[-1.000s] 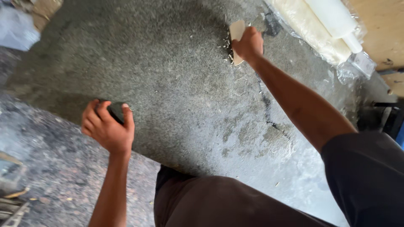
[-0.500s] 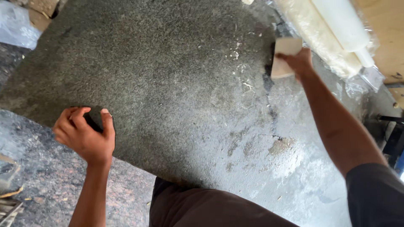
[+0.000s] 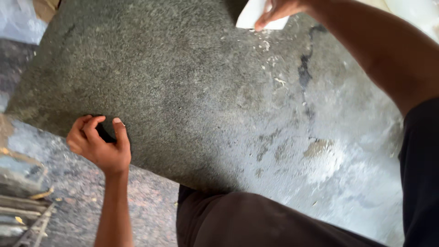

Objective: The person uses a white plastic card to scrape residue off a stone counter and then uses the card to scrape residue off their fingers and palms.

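left hand: bare, forearm uncovered, no glove | right hand: bare, forearm uncovered up to a black short sleeve right of the grey stone slab | dark brown trousers below the slab's near edge

Soft daylight, brighter at right; dim shadow at left edge; slight motion blur throughout.
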